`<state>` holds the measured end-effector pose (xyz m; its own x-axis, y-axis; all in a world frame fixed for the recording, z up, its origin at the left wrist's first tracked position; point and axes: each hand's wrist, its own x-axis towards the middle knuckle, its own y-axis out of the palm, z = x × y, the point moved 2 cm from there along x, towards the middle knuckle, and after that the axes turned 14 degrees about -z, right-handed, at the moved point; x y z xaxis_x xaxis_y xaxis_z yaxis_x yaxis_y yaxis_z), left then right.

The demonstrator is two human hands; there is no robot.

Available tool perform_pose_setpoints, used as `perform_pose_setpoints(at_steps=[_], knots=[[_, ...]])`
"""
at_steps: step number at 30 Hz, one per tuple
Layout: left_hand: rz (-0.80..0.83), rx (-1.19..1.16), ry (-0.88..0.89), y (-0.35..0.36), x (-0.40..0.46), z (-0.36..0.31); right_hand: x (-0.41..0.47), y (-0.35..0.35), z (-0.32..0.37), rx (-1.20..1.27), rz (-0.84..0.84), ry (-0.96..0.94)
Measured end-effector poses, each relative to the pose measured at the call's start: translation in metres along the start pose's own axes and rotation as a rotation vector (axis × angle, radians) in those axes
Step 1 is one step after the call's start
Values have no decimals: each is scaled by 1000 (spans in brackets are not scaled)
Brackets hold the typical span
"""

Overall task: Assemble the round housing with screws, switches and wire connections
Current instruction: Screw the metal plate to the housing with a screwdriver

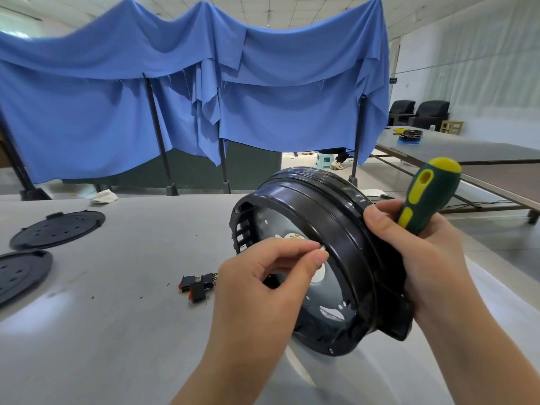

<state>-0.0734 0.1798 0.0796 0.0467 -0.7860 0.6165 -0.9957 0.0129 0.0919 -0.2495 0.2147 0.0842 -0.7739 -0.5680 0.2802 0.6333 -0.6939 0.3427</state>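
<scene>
One round black housing stands tilted on edge on the grey worktop, its open side facing left and its lower rim touching the surface. Inside it a pale plate with small holes and a brass-coloured fitting near the middle can be seen. Just left of the housing lie two black switches with red rockers, touching each other. Well to the left of the housing, two black perforated round covers lie flat, one partly out of view. Beyond the housing hangs a blue cloth on dark stands, and off to its right is another long table. The left hand reaches across the housing's open mouth, hiding part of the interior; its fingers pinch a small white piece at the rim. The right hand clasps the housing's outer wall, fingers curled over the edge, with a green and yellow screwdriver tucked in the same grip, handle pointing up.
</scene>
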Motion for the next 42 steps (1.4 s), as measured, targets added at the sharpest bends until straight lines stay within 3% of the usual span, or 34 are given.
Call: perform_pose_setpoints(at_steps=[16, 23, 29, 36, 42], knots=[[272, -299, -465, 2, 19, 29, 0, 5, 5, -52, 81, -102], [181, -365, -566, 4, 8, 36, -4, 7, 9, -120, 8, -223], [114, -539, -819, 10, -1, 46, -7, 9, 10, -307, -57, -422], [111, -594, -979, 9, -7, 57, -17, 15, 2, -402, -91, -587], [123, -556, -1090, -1, -8, 68, -23, 23, -11, -508, -24, -723]])
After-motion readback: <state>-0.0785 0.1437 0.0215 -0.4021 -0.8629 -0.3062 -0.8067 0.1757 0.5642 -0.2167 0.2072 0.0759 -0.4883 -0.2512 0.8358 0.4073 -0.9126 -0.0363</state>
